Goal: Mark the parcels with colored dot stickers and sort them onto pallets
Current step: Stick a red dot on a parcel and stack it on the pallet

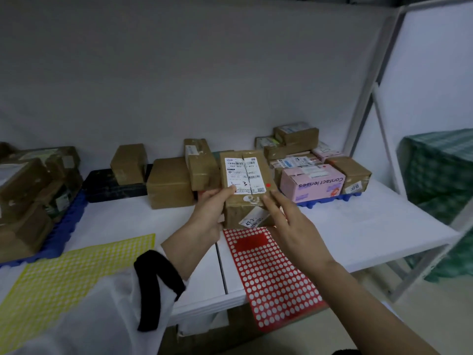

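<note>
- Lying beyond and right of the hands: blue plastic pallet; right hand nearer.
- Brown taped cardboard parcel, held above white table.
- Left hand grips parcel's left side; right hand, fingers straight, touches its right edge.
- Small red dot sticker on parcel's top.

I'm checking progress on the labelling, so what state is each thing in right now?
parcel: held by the left hand, red dot on it.
red dot: stuck beside the label.
left hand: holds the parcel, thumb on its label.
right hand: fingers straight, tips at the parcel.
red sticker sheet: flat, overhanging the table edge, one patch of dots gone.
yellow sticker sheet: flat on the table.
pink box: on the blue pallet, print upside down.
</note>
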